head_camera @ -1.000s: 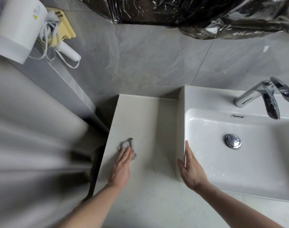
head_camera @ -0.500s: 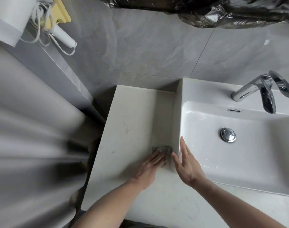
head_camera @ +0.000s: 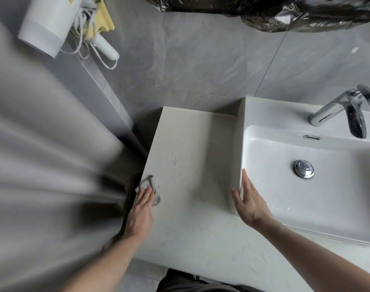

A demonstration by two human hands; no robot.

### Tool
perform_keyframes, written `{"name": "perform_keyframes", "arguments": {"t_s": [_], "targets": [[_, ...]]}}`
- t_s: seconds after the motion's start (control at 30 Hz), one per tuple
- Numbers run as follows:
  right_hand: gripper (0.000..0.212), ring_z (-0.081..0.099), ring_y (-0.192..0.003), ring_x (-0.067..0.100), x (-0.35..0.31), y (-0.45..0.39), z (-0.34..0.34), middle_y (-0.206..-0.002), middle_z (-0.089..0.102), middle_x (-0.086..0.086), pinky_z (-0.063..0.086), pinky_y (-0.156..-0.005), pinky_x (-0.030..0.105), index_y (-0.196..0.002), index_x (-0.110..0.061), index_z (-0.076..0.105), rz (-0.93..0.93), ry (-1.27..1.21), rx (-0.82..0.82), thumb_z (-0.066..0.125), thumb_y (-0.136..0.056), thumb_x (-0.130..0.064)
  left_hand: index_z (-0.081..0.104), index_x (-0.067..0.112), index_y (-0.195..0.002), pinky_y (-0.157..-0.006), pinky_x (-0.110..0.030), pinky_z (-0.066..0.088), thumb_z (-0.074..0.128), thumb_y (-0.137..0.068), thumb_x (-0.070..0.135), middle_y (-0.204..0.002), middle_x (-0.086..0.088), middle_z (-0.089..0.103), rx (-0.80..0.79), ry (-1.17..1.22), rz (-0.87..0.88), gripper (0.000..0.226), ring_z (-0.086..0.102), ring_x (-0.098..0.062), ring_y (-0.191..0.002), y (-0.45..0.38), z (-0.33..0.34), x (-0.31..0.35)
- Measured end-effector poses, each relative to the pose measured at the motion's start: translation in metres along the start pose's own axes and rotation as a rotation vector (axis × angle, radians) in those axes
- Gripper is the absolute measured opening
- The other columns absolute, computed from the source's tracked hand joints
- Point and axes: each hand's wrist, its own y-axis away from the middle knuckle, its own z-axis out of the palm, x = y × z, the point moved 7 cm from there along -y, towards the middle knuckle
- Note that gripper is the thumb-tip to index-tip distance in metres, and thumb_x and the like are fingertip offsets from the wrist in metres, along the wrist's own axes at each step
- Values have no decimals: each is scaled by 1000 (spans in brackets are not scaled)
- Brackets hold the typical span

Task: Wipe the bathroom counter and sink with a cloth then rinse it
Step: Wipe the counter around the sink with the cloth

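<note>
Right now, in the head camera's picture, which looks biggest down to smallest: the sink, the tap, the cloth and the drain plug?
1. Sink, by far.
2. Tap.
3. Cloth, partly hidden under the left hand, so unsure.
4. Drain plug, about level with the visible cloth; I would not rank those two firmly.

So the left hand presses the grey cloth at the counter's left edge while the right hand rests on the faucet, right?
Not quite. In the head view the right hand rests on the sink rim, well short of the faucet. The left hand does press the cloth at the counter edge.
</note>
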Motion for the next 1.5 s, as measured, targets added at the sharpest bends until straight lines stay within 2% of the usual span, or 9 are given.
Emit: {"name": "perform_keyframes", "arguments": {"t_s": [0.07, 0.2, 0.4, 0.6, 0.83, 1.03, 1.27, 1.4, 1.5], "targets": [[75, 13, -158, 11, 0, 0, -1, -173, 6, -8, 25, -123, 32, -166, -24, -2, 9, -2, -2, 35, -106, -51, 56, 16, -144, -107, -32, 49, 60, -82, -14, -158, 4, 44, -31, 63, 7, 69, 36, -20, -150, 8, 9, 28], [74, 19, -157, 13, -1, 6, -4, -172, 11, -10, 30, -121, 35, -166, -25, 3, 25, 5, -15, 35, -106, -54, 49, 12, -150, -124, -17, 17, 36, -85, -12, -163, 2, 35, -140, 149, 245, 71, 21, -17, -155, 20, 35, 128], [73, 28, -154, 18, -1, 15, -6, -171, 17, -9, 37, -115, 40, -166, -27, 6, 42, 61, -20, 32, -105, -58, 26, 18, -160, -110, -36, 48, 45, -90, -5, -169, 7, 21, -300, 113, 423, 76, 12, -19, -158, 20, 73, 225], [74, 26, -155, 17, -5, 17, -5, -172, 18, -8, 35, -116, 39, -166, -25, 7, 41, 82, -11, 30, -104, -59, 43, 24, -154, -116, -28, 40, 27, -88, -6, -164, 13, 30, -214, 69, 450, 74, 18, -11, -155, 50, 60, 145], [73, 29, -154, 20, -4, 16, -2, -172, 18, -5, 37, -115, 42, -166, -23, 6, 49, 114, -10, 27, -105, -58, 56, 16, -145, -120, -7, 13, 48, -86, -11, -158, 11, 38, -44, 42, 8, 66, 35, -15, -150, 78, -4, -30], [73, 31, -154, 23, -4, 17, 0, -171, 20, -3, 38, -114, 44, -166, -21, 5, 45, 133, 3, 24, -105, -58, 60, 14, -142, -118, -10, 20, 47, -92, -5, -155, 7, 47, -8, 123, -118, 55, 37, -14, -148, 104, 1, -27], [73, 28, -155, 22, -4, 17, -2, -171, 20, -1, 33, -118, 42, -166, -19, 8, 50, 118, -8, 29, -106, -56, 40, 25, -155, -122, -31, 34, 41, -93, -16, -163, 15, 16, -139, 210, 318, 74, 4, -6, -154, 111, 51, 143], [69, 33, -153, 23, -2, 21, -6, -169, 29, 1, 32, -119, 41, -164, -19, 20, 72, 77, -23, 35, -107, -54, 59, 26, -142, -105, -25, 51, 32, -85, 4, -158, 8, 44, -318, 42, 625, 67, 34, -17, -150, 98, 90, 233], [63, 42, -147, 25, 4, 33, -6, -164, 40, 1, 37, -113, 41, -162, -24, 28, 73, 139, -41, 32, -107, -55, 63, 32, -138, -113, -21, 37, 30, -81, 6, -154, 11, 49, -367, -80, 789, 70, 41, -16, -147, 104, 111, 252]]}}
